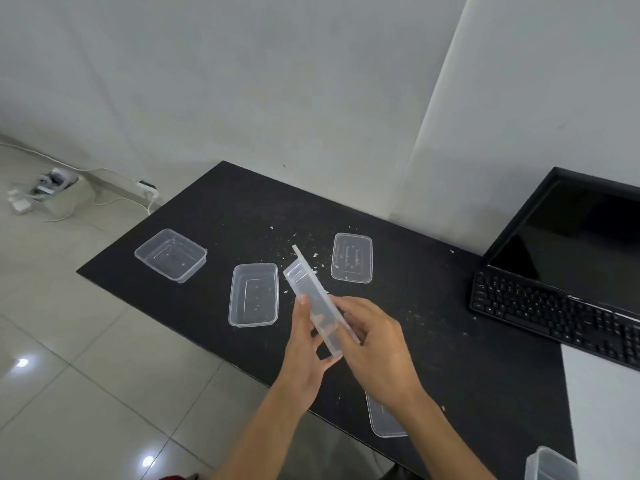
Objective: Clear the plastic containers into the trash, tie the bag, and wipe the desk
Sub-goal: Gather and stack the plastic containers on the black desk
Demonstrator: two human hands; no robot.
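Both my hands hold one clear plastic container (308,289) tilted on its side above the black desk (450,341). My left hand (304,344) grips its underside and my right hand (374,348) grips its rim side. On the desk lie an open container at the far left (171,254), another (253,295) just left of my hands, and a flat lid-like container (352,257) behind them. A further container (382,419) lies partly hidden under my right forearm. One more (550,464) stands at the bottom right corner. Crumbs (304,251) are scattered over the desk's middle.
A black monitor (581,237) and black keyboard (554,313) stand at the desk's right end. A white sheet or panel (602,403) lies at the right front. On the tiled floor to the left are a power strip and cables (52,188). No trash bag is in view.
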